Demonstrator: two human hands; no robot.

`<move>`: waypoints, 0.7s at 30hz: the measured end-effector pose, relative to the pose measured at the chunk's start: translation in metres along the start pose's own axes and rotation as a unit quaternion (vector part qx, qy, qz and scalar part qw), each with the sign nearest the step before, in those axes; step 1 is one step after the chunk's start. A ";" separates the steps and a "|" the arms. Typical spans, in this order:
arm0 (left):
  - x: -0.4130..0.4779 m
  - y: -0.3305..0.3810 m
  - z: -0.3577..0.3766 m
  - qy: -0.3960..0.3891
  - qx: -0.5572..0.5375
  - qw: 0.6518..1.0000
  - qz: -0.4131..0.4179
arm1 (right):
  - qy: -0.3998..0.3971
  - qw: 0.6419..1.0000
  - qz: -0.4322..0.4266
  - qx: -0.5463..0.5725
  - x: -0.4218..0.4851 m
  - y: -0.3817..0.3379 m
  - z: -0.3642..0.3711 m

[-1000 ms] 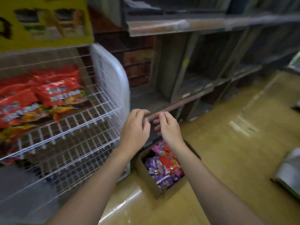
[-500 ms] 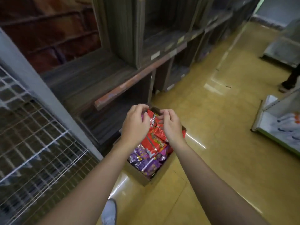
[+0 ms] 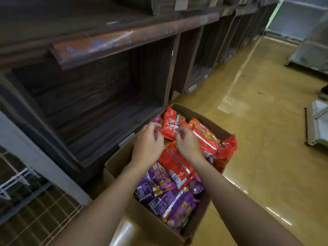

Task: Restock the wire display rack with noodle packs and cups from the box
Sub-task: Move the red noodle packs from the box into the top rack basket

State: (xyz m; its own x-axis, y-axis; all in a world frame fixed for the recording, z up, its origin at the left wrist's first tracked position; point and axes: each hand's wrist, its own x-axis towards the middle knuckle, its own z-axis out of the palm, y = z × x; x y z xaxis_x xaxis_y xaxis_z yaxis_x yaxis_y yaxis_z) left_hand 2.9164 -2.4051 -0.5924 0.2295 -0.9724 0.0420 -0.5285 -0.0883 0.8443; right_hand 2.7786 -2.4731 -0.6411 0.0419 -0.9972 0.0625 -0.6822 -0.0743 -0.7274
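A cardboard box [image 3: 120, 162] stands on the floor, filled with purple noodle packs [image 3: 165, 196] at its near end and red noodle packs [image 3: 177, 167] further back. One red pack [image 3: 171, 125] leans up at the far end. My left hand [image 3: 149, 146] has its curled fingers at that pack's lower left corner. Over the pack's lower edge, my right hand [image 3: 187, 144] also has curled fingers. Whether either hand pinches the pack is unclear. A corner of the white wire display rack [image 3: 35, 219] shows at lower left.
Dark wooden shelving [image 3: 99, 103] runs along the left, right behind the box. Glossy yellow floor [image 3: 257, 139] stretches to the right. A white shelf unit [image 3: 317, 125] stands at the right edge, with a person's shoe [image 3: 323, 93] beyond it.
My view has swung from the rack down to the box, which now looks much closer. Both hands kept their curled pose and came down onto the leaning red pack.
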 end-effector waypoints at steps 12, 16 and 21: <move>-0.010 -0.060 0.010 0.003 -0.010 1.000 -0.010 | 0.021 0.901 -0.121 -0.415 0.068 0.038 0.074; -0.001 -0.063 0.016 -0.005 -0.005 0.999 -0.051 | 0.111 0.951 -0.165 -0.235 0.056 0.028 0.055; 0.006 -0.045 0.025 -0.025 -0.020 0.999 -0.035 | 0.068 0.985 -0.160 0.008 0.025 -0.008 0.027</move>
State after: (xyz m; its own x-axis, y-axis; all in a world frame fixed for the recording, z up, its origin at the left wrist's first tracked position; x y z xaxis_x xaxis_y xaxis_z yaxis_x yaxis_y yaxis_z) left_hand 2.9214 -2.4128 -0.6437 0.2227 -0.9739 -0.0448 -0.4796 -0.1495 0.8647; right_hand 2.8050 -2.4976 -0.6525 0.1542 -0.9119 0.3803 -0.6378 -0.3858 -0.6666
